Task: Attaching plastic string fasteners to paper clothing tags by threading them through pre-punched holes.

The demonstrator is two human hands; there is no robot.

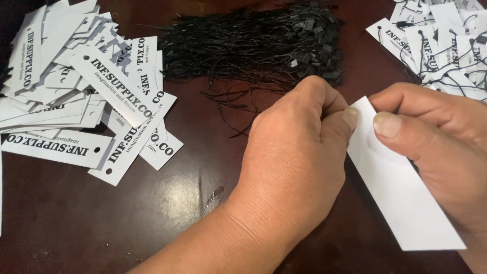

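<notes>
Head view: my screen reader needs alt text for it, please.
Two bare hands, left hand and right hand, pinch a blank white tag over a dark wooden table. A bundle of black strings lies behind, with loose tags at left and strung tags at right.

Both arms are bare, with no sleeve, watch, bracelet or ring showing anywhere in view. The left hand (294, 152) is broad, with creased knuckles, fine wrinkles over its back and a short, plain, unpainted thumbnail. The right hand (441, 137) has the same short, blunt, unpainted thumbnail and folds of skin at the finger joints.
</notes>
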